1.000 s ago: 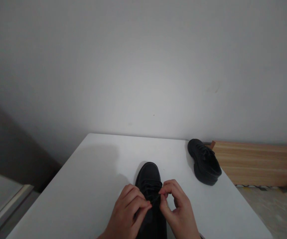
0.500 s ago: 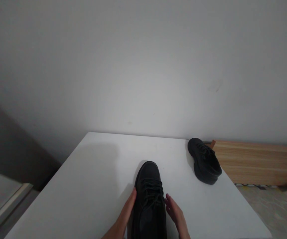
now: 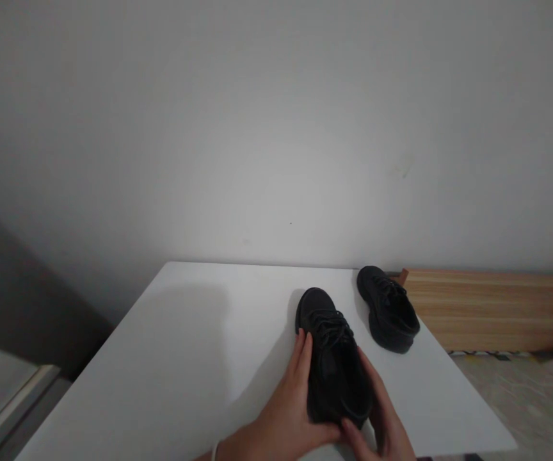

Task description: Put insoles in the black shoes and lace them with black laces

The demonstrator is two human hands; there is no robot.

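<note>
A black lace-up shoe is held between my two hands above or on the white table, toe pointing away and a little left. My left hand grips its left side, fingers along the upper and thumb near the heel. Around the right side and heel wraps my right hand, its thumb at the back of the shoe. Whether the sole touches the table cannot be made out. A second black lace-up shoe stands farther back at the table's right edge, apart from both hands.
The white table backs onto a grey wall. Beyond its right edge lie a wood-grain panel and a pale floor. At lower left is a light-coloured ledge.
The shoe in my hands has moved right and away from me, and its toe has turned slightly left. My right hand, earlier beside it with fingers apart, has closed around the heel.
</note>
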